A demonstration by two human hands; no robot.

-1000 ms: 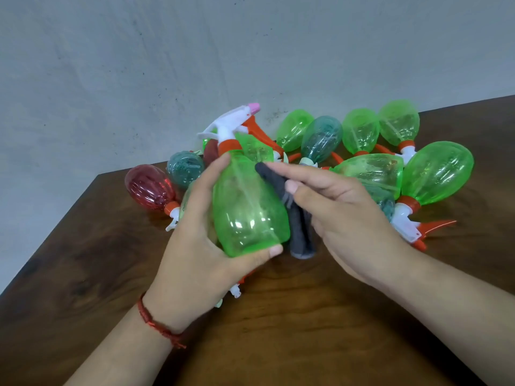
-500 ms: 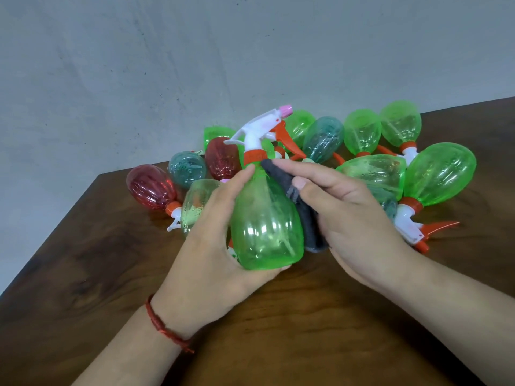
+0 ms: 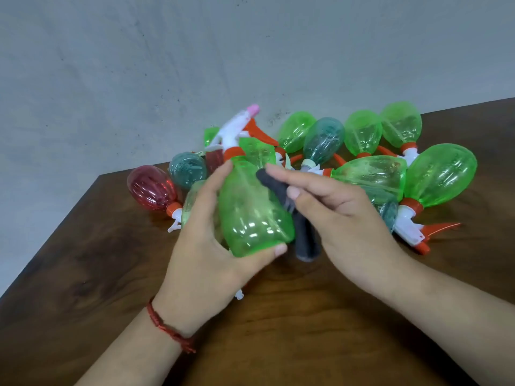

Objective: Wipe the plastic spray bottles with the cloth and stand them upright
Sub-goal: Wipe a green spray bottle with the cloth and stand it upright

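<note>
One green bottle [image 3: 250,215] in left hand [image 3: 200,246] touches cloth [image 3: 305,240] in right hand [image 3: 342,218].

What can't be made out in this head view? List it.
Head view:
- Cloth: part hidden under the right hand.
- Green bottle: its back covered by the left hand.
- Its spray head: blurred.
- Nearest teal bottle: mostly behind the right hand.

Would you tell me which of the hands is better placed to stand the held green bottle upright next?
Left, probably: the left hand grips the green bottle round its body, while the right hand holds the dark cloth against it.
</note>
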